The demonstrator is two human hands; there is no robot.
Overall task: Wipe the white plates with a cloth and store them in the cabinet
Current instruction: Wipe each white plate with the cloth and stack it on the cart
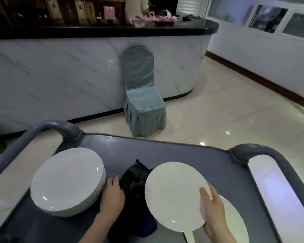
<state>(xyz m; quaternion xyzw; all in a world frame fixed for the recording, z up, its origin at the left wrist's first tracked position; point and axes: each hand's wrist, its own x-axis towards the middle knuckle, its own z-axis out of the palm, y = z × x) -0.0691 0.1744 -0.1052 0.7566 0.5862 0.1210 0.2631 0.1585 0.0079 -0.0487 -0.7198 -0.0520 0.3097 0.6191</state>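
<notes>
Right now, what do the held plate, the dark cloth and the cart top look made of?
The held plate looks like glazed ceramic: glossy white, small glint. The dark cloth: soft fabric, matte, creased folds. The cart top: probably moulded plastic, grey, dull sheen.

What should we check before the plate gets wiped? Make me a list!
1. Right hand grips the lifted plate by its rim, thumb on its face: ok.
2. Left hand has the dark cloth: it touches the cloth, but no grip shows: cannot tell.
3. Stack of plates sits level on the cart: ok.
4. Lifted plate is clear of the lower plate under the right hand: cannot tell.
5. Spots left on the lifted plate: cannot tell.
</notes>
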